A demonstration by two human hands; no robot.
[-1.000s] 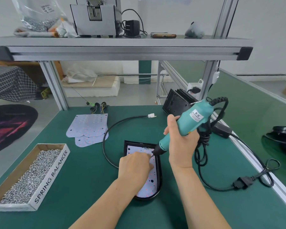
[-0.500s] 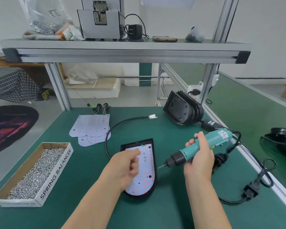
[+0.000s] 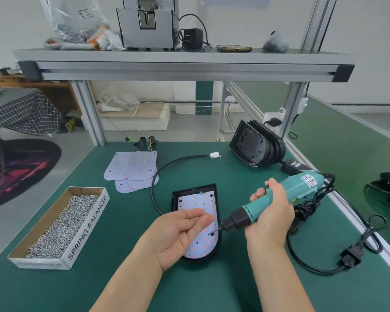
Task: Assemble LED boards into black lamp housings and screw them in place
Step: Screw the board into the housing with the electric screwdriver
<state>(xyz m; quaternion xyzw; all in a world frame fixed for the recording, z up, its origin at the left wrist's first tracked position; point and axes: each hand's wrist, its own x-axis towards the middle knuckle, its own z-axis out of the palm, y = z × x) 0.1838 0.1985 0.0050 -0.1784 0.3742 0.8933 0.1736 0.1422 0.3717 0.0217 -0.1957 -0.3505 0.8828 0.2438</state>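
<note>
board [image 3: 195, 202] in housing [image 3: 174, 200]; screws [image 3: 63, 226], seemingly, boxed left.

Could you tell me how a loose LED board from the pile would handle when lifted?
The LED boards look thin and flat, so probably light and slightly flexible. Fanned and overlapping, they would likely slide apart if pushed.

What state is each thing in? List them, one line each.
left hand: open, palm up, above the LED board.
right hand: grips the electric screwdriver.
electric screwdriver: tilted, bit pointing at the LED board.
LED board: lying inside the black housing.
black housing: lying flat, open side up.
screw box: open, full of screws.
white connector: unplugged.
spare housings: stacked on edge.
</note>
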